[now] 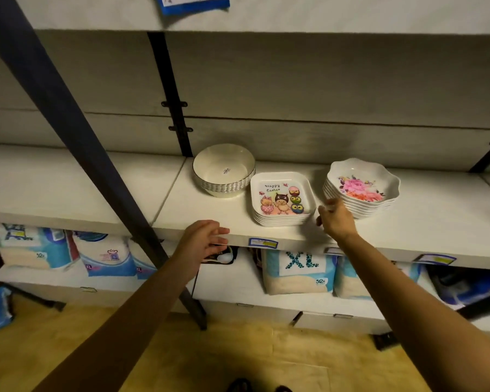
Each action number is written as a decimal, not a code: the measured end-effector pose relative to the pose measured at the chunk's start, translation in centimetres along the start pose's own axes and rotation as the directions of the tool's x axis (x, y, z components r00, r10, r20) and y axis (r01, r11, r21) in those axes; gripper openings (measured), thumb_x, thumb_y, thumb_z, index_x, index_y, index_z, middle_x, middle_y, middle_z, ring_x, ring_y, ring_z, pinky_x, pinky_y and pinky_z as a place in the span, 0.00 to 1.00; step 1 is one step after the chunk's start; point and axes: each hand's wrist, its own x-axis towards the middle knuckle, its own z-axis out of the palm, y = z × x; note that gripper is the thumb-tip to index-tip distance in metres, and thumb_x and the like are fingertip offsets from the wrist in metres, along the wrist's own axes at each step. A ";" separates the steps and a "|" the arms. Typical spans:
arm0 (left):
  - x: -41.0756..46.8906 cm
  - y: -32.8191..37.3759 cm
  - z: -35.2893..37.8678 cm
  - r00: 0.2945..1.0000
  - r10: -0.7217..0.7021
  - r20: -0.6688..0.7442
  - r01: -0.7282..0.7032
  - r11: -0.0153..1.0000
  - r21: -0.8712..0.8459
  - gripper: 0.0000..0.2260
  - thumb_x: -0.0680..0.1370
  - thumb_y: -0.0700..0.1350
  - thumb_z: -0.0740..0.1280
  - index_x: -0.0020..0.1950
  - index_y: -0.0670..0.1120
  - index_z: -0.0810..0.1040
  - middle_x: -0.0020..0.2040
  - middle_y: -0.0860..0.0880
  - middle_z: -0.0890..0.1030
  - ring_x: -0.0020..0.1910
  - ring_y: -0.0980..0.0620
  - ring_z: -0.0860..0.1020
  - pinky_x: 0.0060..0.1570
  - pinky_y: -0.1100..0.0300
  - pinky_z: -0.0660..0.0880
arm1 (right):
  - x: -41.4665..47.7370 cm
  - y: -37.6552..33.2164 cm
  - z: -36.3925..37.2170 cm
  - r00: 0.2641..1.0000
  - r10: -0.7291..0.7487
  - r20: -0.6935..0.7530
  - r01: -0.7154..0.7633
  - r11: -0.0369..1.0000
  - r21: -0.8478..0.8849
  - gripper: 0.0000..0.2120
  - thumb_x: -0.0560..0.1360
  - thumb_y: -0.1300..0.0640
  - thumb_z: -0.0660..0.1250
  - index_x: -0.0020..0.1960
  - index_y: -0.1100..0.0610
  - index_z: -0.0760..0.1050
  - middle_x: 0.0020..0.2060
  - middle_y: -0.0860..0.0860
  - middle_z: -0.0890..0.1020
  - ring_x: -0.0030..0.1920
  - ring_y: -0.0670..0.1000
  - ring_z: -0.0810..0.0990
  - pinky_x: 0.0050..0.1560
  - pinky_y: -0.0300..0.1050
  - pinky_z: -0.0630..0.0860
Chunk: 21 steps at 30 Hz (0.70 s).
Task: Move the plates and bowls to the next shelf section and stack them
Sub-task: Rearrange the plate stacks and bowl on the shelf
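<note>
**Left hand (203, 240) and right hand (335, 219) empty, fingers loose**

One shelf (210, 210) carries stacked flowered bowls (362, 188) at right, square Easter plates (282, 198) in the middle and round bowls (224, 171) at left. Right hand is just beside the flowered bowls; left hand hovers at the shelf's front edge.

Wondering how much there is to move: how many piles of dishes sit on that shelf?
3. Round bowls at the left, square Easter plates in the middle, flowered bowls at the right, next to the right hand. None seems hidden.
</note>
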 end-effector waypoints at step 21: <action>4.9 -4.5 -0.8 0.917 -0.090 0.388 -0.217 0.702 0.678 0.17 0.79 0.33 0.52 0.66 0.42 0.70 0.42 0.45 0.73 0.32 0.53 0.68 0.33 0.64 0.68 | -7.3 2.1 5.6 0.913 -0.136 0.386 0.208 0.966 -0.152 0.16 0.78 0.63 0.56 0.63 0.53 0.73 0.46 0.52 0.82 0.30 0.47 0.79 0.45 0.42 0.77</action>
